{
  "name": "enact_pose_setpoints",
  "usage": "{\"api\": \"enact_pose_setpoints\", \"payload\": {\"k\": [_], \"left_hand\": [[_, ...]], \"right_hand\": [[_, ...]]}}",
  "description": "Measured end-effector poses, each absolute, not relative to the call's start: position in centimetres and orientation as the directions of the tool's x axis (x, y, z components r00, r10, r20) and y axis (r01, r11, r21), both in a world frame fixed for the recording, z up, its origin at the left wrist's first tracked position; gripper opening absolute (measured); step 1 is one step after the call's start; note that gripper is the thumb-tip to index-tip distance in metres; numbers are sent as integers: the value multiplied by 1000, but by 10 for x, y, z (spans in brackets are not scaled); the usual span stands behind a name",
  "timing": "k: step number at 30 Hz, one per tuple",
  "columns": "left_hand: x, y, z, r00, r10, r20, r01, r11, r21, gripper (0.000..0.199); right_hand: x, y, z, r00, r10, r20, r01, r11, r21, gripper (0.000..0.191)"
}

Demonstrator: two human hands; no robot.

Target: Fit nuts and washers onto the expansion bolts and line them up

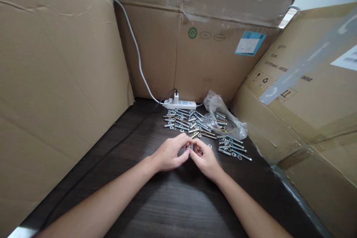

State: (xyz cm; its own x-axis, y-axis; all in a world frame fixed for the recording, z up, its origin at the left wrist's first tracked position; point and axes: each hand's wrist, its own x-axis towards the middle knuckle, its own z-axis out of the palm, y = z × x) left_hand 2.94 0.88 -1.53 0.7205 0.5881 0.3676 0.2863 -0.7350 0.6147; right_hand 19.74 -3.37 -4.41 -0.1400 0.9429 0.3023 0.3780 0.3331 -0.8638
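My left hand (170, 153) and my right hand (206, 159) meet over the middle of the dark table, fingertips touching. Both are closed in a pinch. A tiny shiny bit shows between the fingertips, too small and too covered to name. Just beyond the hands lie rows of metal bolts with sleeves (182, 121), some silver and some brass-coloured, with loose nuts and washers among them. To the right of my right hand is another group of silver bolts (240, 151) with washers. A single washer (209, 146) lies close to my right fingers.
A white power strip (181, 104) with a plugged-in charger (176, 98) stands at the back. A black cable (122, 139) crosses the table's left side. A clear plastic bag (216, 106) holds more hardware. Cardboard walls (150, 59) enclose the left, back and right.
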Motion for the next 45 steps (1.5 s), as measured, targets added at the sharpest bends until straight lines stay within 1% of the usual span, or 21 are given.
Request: {"api": "enact_pose_setpoints", "payload": {"k": [5, 10, 12, 14, 16, 18, 19, 22, 23, 25, 27, 32, 37, 40, 42, 43, 45], "left_hand": [[28, 9, -14, 755, 556, 348, 295, -762, 577, 14], [29, 10, -16, 749, 567, 343, 320, -763, 562, 17], [30, 10, -17, 745, 571, 344, 332, -766, 550, 18], [31, 10, -17, 745, 568, 349, 332, -770, 545, 17], [31, 9, -16, 739, 571, 357, 327, -767, 552, 16], [32, 8, -16, 733, 582, 352, 323, -753, 573, 13], [32, 8, -16, 729, 589, 348, 322, -744, 585, 12], [32, 7, -17, 717, 610, 337, 319, -717, 619, 9], [32, 7, -18, 713, 616, 334, 319, -710, 628, 9], [33, 7, -18, 710, 627, 321, 323, -694, 644, 10], [33, 7, -18, 712, 634, 303, 328, -681, 654, 12], [33, 8, -18, 711, 641, 291, 332, -670, 664, 13], [34, 9, -21, 718, 624, 309, 305, -680, 667, 15], [34, 9, -22, 714, 637, 291, 303, -656, 692, 20], [35, 8, -23, 709, 649, 277, 308, -638, 706, 21], [35, 8, -23, 708, 651, 272, 309, -633, 710, 21], [36, 8, -25, 709, 652, 269, 306, -629, 715, 21]], "right_hand": [[198, -33, -44, -139, 953, 268, 340, 300, -891, 15], [207, -33, -38, -135, 954, 267, 316, 297, -901, 26], [211, -31, -37, -96, 959, 266, 257, 282, -924, 27], [214, -28, -37, -13, 972, 235, 110, 234, -966, 23], [216, -24, -36, 93, 986, 140, -118, 150, -982, 19], [219, -20, -34, 173, 985, 11, -344, 71, -936, 17], [220, -18, -32, 202, 978, -53, -428, 39, -903, 17], [224, -15, -28, 256, 942, -216, -570, -34, -821, 16], [225, -15, -27, 260, 932, -254, -599, -51, -799, 16], [226, -16, -25, 242, 927, -286, -646, -66, -761, 16], [226, -16, -25, 200, 942, -269, -664, -72, -745, 18], [222, -19, -25, 87, 974, -207, -637, -106, -764, 22], [214, -23, -24, 7, 984, -175, -571, -140, -809, 36], [207, -26, -26, -4, 987, -160, -514, -140, -846, 33], [201, -28, -28, 51, 993, -110, -467, -73, -881, 29], [198, -30, -30, 90, 994, -59, -428, -15, -903, 27], [192, -34, -33, 152, 985, 87, -305, 131, -943, 23]]}}
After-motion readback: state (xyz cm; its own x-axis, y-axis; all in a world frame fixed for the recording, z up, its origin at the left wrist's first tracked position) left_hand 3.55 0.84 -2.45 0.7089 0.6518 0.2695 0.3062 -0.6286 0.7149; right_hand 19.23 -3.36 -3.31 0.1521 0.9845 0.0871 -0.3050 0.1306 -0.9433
